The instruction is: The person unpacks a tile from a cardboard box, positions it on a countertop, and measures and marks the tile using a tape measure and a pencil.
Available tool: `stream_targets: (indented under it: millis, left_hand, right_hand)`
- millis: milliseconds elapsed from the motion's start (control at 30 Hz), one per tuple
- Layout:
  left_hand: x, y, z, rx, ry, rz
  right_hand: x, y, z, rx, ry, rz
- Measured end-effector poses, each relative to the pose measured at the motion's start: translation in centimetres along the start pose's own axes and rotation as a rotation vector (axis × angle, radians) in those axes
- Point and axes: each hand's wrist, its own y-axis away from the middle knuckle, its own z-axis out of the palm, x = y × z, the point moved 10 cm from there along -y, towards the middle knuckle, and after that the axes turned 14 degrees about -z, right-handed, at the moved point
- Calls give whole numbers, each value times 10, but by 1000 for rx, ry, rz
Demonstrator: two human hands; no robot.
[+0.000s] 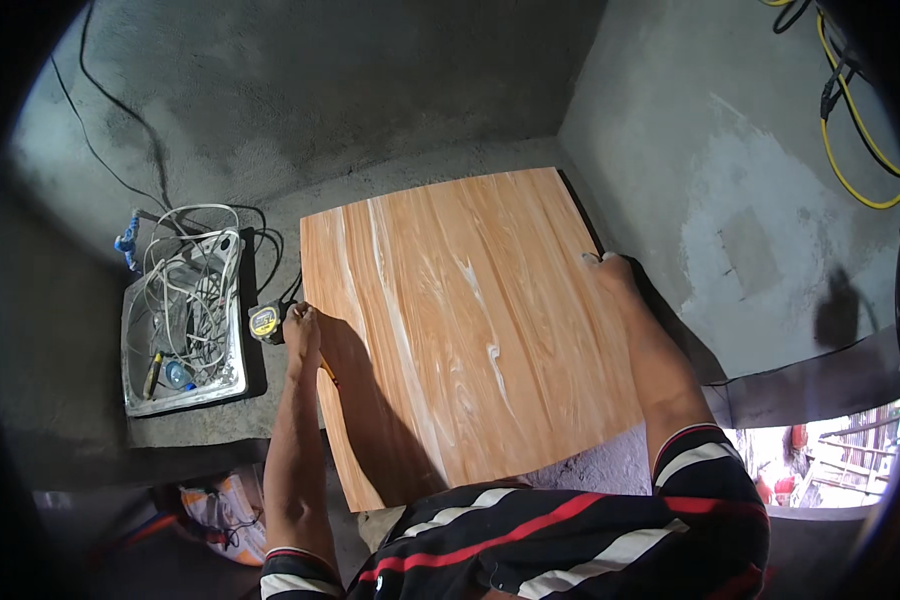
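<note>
A large wood-grain board (470,330) lies in front of me on a grey concrete ledge. My left hand (302,325) is closed at its left edge, gripping a yellow and black tape measure (267,322). An orange pencil (330,371) pokes out below that hand, against the board; whether my fingers hold it too I cannot tell. My right hand (610,268) has its fingers curled on the board's right edge; the fingertips are small and hard to make out.
A white sink (130,370) at left holds tangled pale cables, pliers and a blue item, beside a blue valve (127,240). Yellow and black cords (850,190) hang at upper right. Below are a bag (220,510) and an opening (840,460) onto a cluttered area at right.
</note>
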Motion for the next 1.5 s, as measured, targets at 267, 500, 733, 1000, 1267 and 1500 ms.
stream_targets:
  millis: [267,500,733,1000,1267,1500]
  left_hand:
    - [-16,-25,-27,123,-250,86]
    - [24,-2,31,88,-326,37]
    - [43,18,22,36,-384,-52]
    - [49,18,38,-4,-372,-47]
    - [31,15,36,-25,-364,-65]
    - [47,26,37,38,-491,1]
  right_hand:
    - [-16,-16,22,-136,-47,138]
    - [90,-45,34,-238,-450,359]
    - [57,-52,24,-339,-317,312]
    - [41,-44,1,-131,100,-58]
    - [24,1,-40,151,-320,-210]
    - [57,209,-151,975,-234,-148]
